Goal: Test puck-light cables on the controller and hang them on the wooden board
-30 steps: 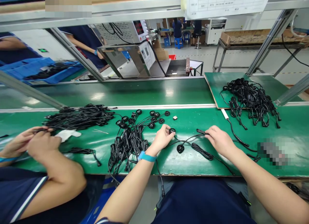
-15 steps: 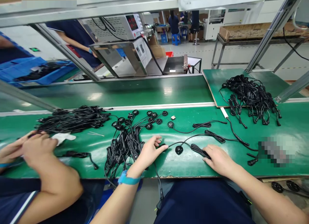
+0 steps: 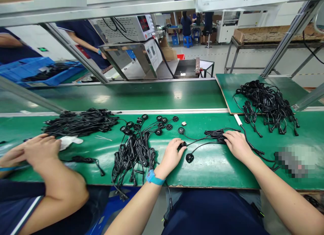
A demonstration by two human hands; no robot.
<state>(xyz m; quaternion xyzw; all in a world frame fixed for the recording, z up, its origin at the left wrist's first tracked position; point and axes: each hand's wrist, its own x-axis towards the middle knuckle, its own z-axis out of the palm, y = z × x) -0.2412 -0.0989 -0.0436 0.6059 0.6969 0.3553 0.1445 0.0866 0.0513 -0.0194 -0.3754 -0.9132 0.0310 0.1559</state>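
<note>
Left hand (image 3: 172,154) pinches a small, round, black cable head (image 3: 182,145) between thumb and fingers, over the glossy green worktop (image 3: 215,176); right hand (image 3: 237,145) lies with fingers bent over the end of some slim, coiled black cables (image 3: 214,133); whether it grips or merely presses them, cannot tell.

Two more round heads lie loose: a black one with a pale centre (image 3: 181,130) beyond the left hand, a plain black one (image 3: 189,157) just beside it on the near side; leads run rightward to the coils, so the hold at both ends probably keeps heads together on one side and coils on the other.

A bunch of looped black cables (image 3: 134,149) lies left of the left hand, heads pointing away, perhaps to prevent tangling; a heaped black cable pile (image 3: 265,103) sits on a raised green board (image 3: 227,90), presumably for separation.
</note>
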